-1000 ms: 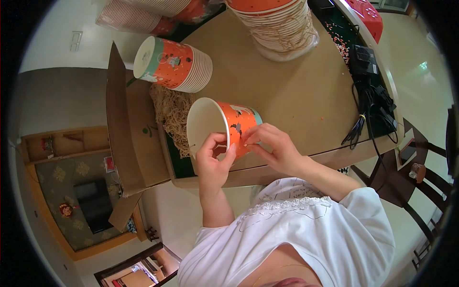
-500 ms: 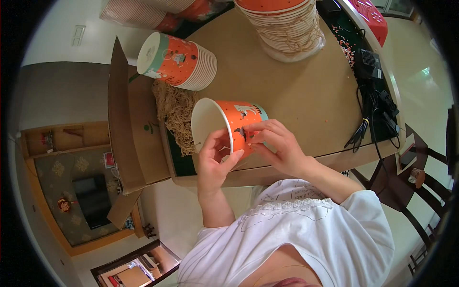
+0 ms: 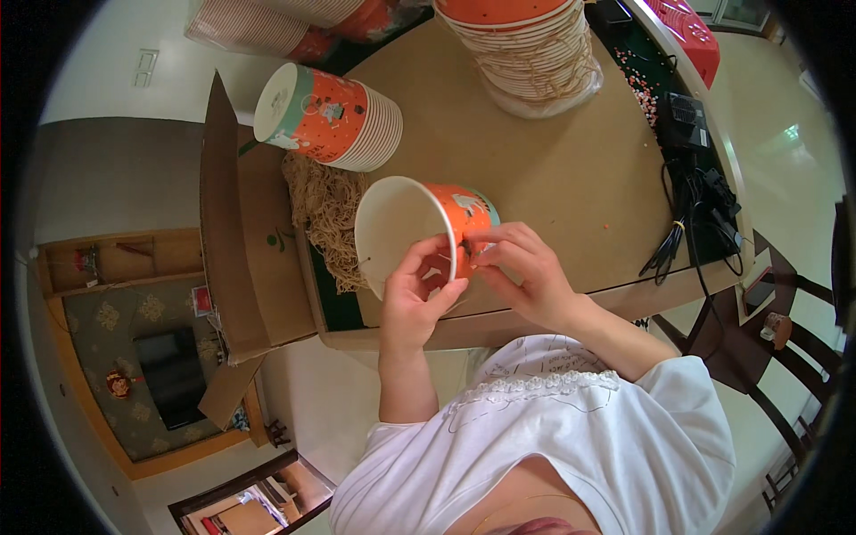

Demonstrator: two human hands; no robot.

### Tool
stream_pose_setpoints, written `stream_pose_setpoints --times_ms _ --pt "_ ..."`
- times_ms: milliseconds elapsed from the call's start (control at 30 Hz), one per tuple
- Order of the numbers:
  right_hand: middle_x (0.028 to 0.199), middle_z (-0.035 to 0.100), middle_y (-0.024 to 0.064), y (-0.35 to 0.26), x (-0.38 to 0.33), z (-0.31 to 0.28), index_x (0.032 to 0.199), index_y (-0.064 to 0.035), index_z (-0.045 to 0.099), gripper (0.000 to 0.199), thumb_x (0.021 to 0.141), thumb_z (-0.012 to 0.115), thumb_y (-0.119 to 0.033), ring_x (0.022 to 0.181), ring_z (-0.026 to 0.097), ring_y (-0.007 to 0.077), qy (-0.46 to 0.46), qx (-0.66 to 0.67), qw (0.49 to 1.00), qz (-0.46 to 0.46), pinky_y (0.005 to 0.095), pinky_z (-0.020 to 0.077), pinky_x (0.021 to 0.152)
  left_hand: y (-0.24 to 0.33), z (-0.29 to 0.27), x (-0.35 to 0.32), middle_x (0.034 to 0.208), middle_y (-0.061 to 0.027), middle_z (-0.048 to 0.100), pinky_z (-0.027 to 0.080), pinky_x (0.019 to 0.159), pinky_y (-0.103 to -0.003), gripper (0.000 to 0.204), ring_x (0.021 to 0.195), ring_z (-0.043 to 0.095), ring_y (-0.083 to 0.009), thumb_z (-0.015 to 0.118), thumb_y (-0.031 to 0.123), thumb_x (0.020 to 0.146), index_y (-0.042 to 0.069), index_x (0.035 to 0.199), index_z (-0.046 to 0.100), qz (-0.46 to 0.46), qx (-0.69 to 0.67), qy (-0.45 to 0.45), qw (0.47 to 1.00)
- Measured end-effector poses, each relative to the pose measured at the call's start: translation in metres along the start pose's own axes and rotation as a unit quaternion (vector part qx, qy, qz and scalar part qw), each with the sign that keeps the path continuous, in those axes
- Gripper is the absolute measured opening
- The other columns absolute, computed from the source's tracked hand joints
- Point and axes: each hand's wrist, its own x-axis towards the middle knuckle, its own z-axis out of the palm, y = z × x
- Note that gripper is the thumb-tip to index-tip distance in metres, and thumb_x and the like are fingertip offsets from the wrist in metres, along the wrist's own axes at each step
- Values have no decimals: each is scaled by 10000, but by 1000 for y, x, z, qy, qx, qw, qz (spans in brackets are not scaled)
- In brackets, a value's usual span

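Observation:
An orange paper tub (image 3: 468, 210) with a white rim and teal base lies tilted in front of me, its mouth turned to the left. My left hand (image 3: 414, 294) grips the near side of the rim, with fingers inside the wall and the thumb outside. My right hand (image 3: 528, 272) is pinched against the tub's outer wall close to the rim. What its fingertips hold is too small to make out. A thin light strand shows below the tub. Left of the tub lies a tangle of beige strings (image 3: 328, 209).
A stack of nested orange tubs (image 3: 343, 120) lies behind the strings. Another tall tub stack (image 3: 535, 67), draped with strings, stands farther back. An open cardboard box (image 3: 236, 223) rises on the left. Black cables and adapters (image 3: 691, 192) lie along the right edge.
The tub has turned slightly, so its mouth shows more toward me and less of its outer wall is visible. My left hand has shifted a little to the right with the rim.

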Motion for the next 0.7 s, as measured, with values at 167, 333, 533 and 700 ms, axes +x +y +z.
stream_pose_setpoints --times_ms 167,333,533,700 --pt "1079 614 86 -2 7 -4 855 -40 593 124 764 671 -12 894 575 288 17 -26 998 -57 391 483 796 -3 2 2 1034 -21 590 486 696 -217 435 867 556 -75 643 -59 772 -1 1191 542 9 37 -6 999" --pt "926 618 74 -4 -1 -7 882 -41 590 98 806 647 -16 854 580 228 -2 15 1000 7 335 486 749 -4 -1 3 998 -10 603 480 672 -219 445 824 558 -80 656 -55 757 14 1184 550 7 67 -28 997" --pt "785 570 -34 3 1 -15 903 -6 586 139 950 547 -132 689 507 38 -26 354 891 282 203 428 618 -3 9 0 951 -33 606 461 664 -245 418 778 553 -106 701 -19 731 48 1128 589 31 213 -8 976" --pt "781 589 -42 -10 3 -22 906 -5 605 134 938 565 -129 659 484 31 -112 398 837 358 191 400 577 10 17 -2 767 -74 529 421 611 -347 182 685 510 -231 704 97 785 29 777 535 203 361 74 907"
